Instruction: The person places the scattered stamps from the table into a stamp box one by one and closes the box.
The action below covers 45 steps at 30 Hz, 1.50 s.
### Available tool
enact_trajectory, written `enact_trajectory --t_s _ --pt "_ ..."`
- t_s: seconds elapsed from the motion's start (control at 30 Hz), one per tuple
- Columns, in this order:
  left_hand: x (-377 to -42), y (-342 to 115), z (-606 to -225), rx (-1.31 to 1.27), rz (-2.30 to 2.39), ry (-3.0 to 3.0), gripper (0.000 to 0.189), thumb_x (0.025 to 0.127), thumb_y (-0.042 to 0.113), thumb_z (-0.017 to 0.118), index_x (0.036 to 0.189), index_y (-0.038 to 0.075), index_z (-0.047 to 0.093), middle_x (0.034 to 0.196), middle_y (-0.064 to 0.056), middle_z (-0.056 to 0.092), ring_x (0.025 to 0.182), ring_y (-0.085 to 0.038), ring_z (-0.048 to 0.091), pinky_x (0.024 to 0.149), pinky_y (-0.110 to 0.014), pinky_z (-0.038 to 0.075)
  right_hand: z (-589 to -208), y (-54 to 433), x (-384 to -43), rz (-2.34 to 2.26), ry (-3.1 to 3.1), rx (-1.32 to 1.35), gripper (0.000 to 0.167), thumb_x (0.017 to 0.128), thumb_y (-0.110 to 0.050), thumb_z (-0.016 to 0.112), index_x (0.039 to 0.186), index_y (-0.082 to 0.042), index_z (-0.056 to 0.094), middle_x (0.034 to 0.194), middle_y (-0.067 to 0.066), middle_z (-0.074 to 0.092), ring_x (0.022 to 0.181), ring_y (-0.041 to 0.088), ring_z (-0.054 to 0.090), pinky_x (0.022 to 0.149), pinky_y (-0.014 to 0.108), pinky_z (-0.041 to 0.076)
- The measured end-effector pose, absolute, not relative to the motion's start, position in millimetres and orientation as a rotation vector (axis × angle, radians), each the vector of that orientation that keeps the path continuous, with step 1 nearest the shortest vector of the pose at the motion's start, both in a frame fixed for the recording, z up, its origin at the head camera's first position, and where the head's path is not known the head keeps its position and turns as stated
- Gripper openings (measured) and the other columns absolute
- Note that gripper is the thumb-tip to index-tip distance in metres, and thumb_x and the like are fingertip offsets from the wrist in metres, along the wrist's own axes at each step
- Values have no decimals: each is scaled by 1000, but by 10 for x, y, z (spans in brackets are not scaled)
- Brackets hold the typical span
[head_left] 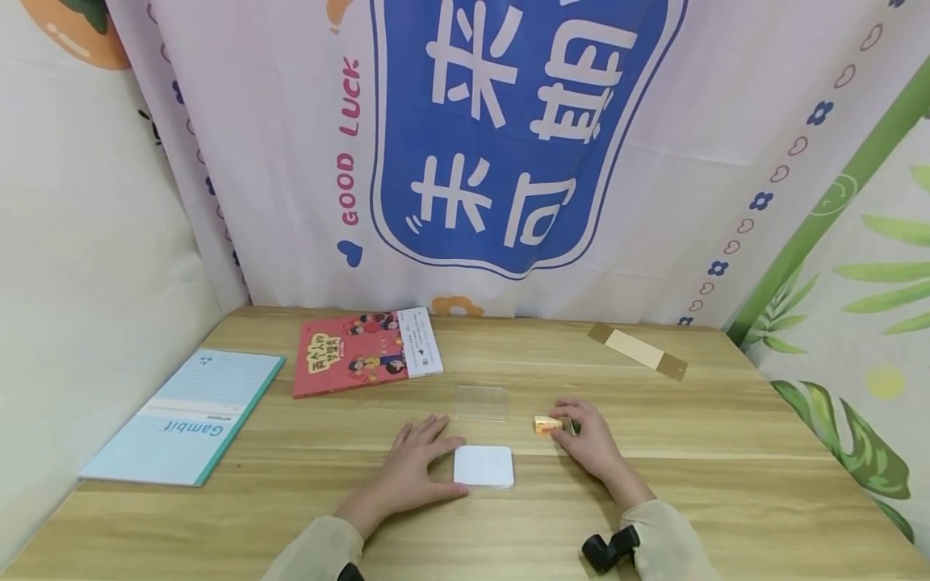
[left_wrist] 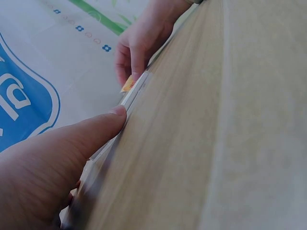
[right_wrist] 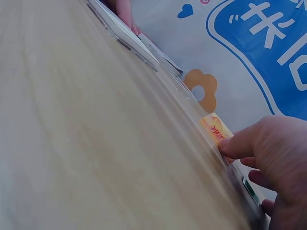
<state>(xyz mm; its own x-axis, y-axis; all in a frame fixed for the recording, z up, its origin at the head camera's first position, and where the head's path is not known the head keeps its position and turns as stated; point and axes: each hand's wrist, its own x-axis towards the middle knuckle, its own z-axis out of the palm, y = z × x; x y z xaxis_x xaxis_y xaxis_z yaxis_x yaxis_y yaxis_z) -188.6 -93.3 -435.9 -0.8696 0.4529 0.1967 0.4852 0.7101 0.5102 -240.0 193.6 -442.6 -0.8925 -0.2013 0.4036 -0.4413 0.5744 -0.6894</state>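
A stack of white rounded-corner cards (head_left: 483, 466) lies in a shallow clear case on the table. My left hand (head_left: 414, 468) rests beside it, fingers spread, with thumb and index fingertip at its left corners. In the left wrist view the thumb (left_wrist: 103, 127) lies along the case's edge. Just beyond the stack is a clear plastic lid (head_left: 482, 403). To the right, my right hand (head_left: 587, 440) pinches a small orange-and-yellow printed piece (head_left: 547, 424) between thumb and fingers, low at the tabletop. A green bit (right_wrist: 250, 190) shows beneath its fingers, mostly hidden.
A red illustrated book (head_left: 356, 355) lies at the back left, and a pale blue notebook (head_left: 182, 415) at the left edge. Back right lies a brown and cream strip (head_left: 635, 352). A printed curtain (head_left: 291, 161) hangs behind the wooden table (head_left: 726, 452).
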Motion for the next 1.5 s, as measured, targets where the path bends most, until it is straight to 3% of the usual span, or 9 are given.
enact_trajectory --t_s 0.2,0.47,0.7,1.1,1.33,1.5 --pt "-1879 -931 -4361 -778 -882 -2883 69 66 62 58 119 17 53 135 -13 29 125 -31 16 98 -52 1 -4410 1921 -2387 1241 -2514 493 22 66 6 68 87 -1 64 96 12 58 96 32 48 86 46 35" --pt "-1894 -934 -4366 -785 -868 -2875 68 66 62 58 118 17 54 134 -14 31 125 -31 17 98 -52 2 -4410 1918 -2405 1172 -2513 505 22 69 4 67 90 -1 64 82 4 57 77 20 50 70 38 41" --pt "-1898 -928 -4355 -783 -869 -2879 68 66 62 58 118 18 54 135 -14 30 125 -31 17 98 -52 2 -4381 1935 -2426 1231 -2570 442 21 72 2 65 93 -1 63 78 3 55 75 20 49 71 40 41" --pt "-1907 -934 -4364 -779 -869 -2887 68 66 61 58 119 18 53 135 -13 30 125 -30 16 98 -51 2 -4331 1924 -2507 1414 -2577 191 22 74 -3 64 96 -1 62 75 4 53 74 17 50 70 31 42" --pt "-1901 -929 -4369 -780 -861 -2881 68 66 61 59 118 18 54 135 -13 30 125 -30 16 98 -51 2 -4211 1851 -2494 1541 -2487 228 24 72 0 65 96 1 62 75 5 55 75 17 51 81 37 42" --pt "-1900 -926 -4365 -785 -851 -2877 67 66 61 59 118 18 54 134 -14 31 125 -30 17 98 -52 2 -4098 1699 -2410 1648 -2450 273 23 70 3 65 93 3 62 73 6 56 71 16 51 74 31 44"
